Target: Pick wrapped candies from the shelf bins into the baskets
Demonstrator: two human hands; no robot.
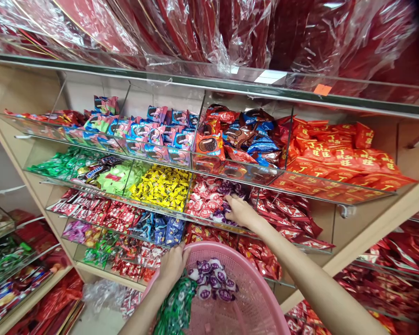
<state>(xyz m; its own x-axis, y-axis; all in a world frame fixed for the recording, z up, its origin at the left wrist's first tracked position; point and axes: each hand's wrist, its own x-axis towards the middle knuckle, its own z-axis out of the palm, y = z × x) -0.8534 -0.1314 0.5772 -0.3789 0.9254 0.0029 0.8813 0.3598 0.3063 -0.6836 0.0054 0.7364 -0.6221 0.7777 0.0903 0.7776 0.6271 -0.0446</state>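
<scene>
My left hand [174, 264] is closed over the left rim of a pink plastic basket [265, 298], holding it below the shelves. Inside the basket lie several purple-and-white wrapped candies [214, 278] and a heap of green wrapped candies [176, 304], the heap partly covered by my left forearm. My right hand [241, 212] reaches into a shelf compartment, its thumb and index finger apart over purple wrapped candies [219, 215]; its other fingers are partly hidden. Red-and-white wrapped candies [202, 197] fill the left part of that same compartment.
Clear dividers split the shelf into compartments. Yellow candies [162, 186] and Snickers bars [96, 172] lie to the left. A glass shelf edge [230, 173] runs just above my right hand, under packaged cookies [209, 143] and orange-red packets [335, 151]. Plastic-wrapped red goods [195, 28] sit on top.
</scene>
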